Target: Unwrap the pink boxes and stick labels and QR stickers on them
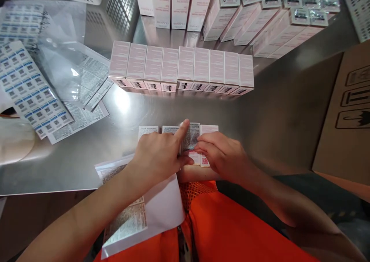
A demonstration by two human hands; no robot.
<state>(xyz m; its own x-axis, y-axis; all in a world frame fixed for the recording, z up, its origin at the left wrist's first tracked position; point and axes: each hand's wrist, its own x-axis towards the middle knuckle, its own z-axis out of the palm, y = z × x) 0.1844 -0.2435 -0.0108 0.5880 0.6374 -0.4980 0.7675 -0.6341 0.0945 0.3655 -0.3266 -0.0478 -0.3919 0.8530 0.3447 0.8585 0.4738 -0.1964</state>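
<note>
Left hand: the left hand (pixel 157 156) lies knuckles up on the near row of boxes (pixel 177 133), forefinger stretched out and pressing on a printed label (pixel 191 138); the other fingers are curled loosely, gripping nothing.
Right hand: the right hand (pixel 222 154) rests just right of the label, fingers bent and close together, their tips touching the label's lower right edge; it pinches or pins that edge, which of the two cannot be told.
Label: grey fine print, lying flat on the top face of the third box in the near row, between the two hands.
Near row of boxes: four small pink-and-white cartons side by side at the near edge of the steel table (pixel 277 111); the two left of the label already bear like stickers, the one on the right shows a bare pink face with a red code.
Label sheet: a white backing sheet of labels (pixel 138 215) hangs over the table edge, below and left of the label, under the left forearm.
Far row of boxes: nine like cartons (pixel 185 67) lie in a straight line beyond the label, well apart from the hands.
Stacked cartons: more cartons (pixel 260 15) stand and lean farther beyond the label, toward the right.
Barcode sheets: blue-and-white sticker sheets (pixel 27 88) and clear plastic sleeves (pixel 69 73) lie far left of the label.
Cardboard box: a brown carton (pixel 347 119) stands far right of the label.
Orange garment: orange cloth (pixel 231 231) shows below the label, at the person's lap.
</note>
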